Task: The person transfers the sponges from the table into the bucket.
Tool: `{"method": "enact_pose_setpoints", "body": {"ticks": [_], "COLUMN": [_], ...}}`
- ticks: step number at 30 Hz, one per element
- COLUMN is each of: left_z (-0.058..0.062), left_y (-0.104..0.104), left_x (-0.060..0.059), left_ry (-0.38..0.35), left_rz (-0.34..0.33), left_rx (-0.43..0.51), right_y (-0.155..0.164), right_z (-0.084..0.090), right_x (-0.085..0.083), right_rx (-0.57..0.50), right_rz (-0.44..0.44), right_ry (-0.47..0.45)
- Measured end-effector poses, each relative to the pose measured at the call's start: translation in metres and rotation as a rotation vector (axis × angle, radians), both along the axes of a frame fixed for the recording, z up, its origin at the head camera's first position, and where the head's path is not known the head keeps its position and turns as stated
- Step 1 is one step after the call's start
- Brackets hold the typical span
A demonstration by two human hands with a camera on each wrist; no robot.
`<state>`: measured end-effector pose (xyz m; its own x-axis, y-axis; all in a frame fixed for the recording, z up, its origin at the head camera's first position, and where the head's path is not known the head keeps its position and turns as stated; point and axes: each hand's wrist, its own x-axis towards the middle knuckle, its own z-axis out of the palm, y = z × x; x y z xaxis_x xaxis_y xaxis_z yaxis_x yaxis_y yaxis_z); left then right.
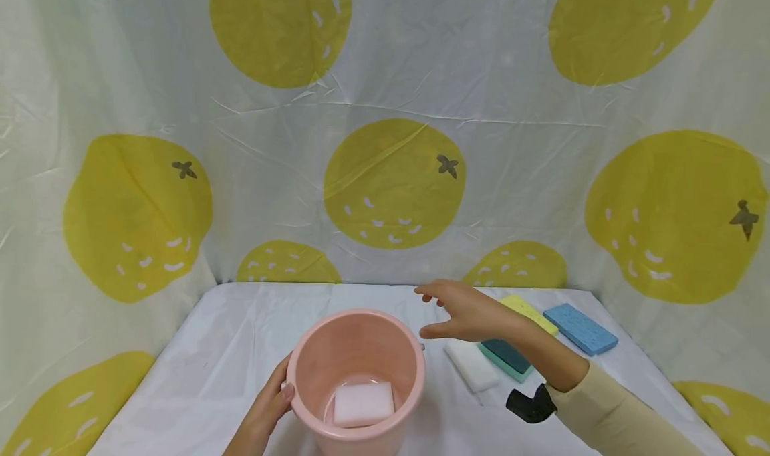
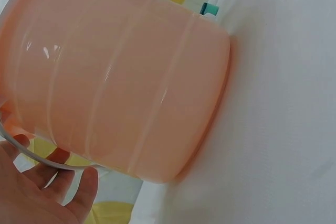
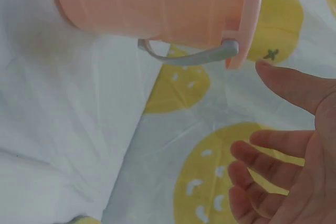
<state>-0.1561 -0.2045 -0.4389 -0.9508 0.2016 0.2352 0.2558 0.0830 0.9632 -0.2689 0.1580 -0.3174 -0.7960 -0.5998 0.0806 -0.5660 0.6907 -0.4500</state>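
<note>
Currently the left hand (image 1: 265,412) rests against the near-left wall of the pink bucket (image 1: 313,362), thumb on the rim, fingers relaxed along the side rather than wrapped round it. Bucket stands upright on the white table cover (image 1: 198,369); a white sponge (image 1: 363,404) lies flat on its bottom. Right hand (image 1: 466,312) hovers just right of the bucket rim, fingers spread wide, holding nothing. Further right of the bucket: a white sponge pad (image 1: 472,366), a teal sponge (image 1: 505,359), a yellow sponge (image 1: 532,311), a blue sponge (image 1: 580,328). Bucket's grey handle (image 3: 194,55) hangs down its side.
</note>
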Motion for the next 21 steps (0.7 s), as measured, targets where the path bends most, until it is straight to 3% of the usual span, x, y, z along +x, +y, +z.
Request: {"method": "enact_pose_setpoints", "body": {"ticks": [16,21], "left_z": [-0.002,-0.001], "left_y": [0.001,0.002], "left_x": [0.000,0.000], "left_ry": [0.027,0.008], "left_rz": [0.002,-0.003], "left_rx": [0.021,0.026], "right_y": [0.052,0.065], "right_z": [-0.020,-0.030], "right_x": [-0.008,-0.006], "right_rx": [-0.022,-0.018], "right_rz": [-0.112,-0.164], "right_ry": [0.025,-0.008]}}
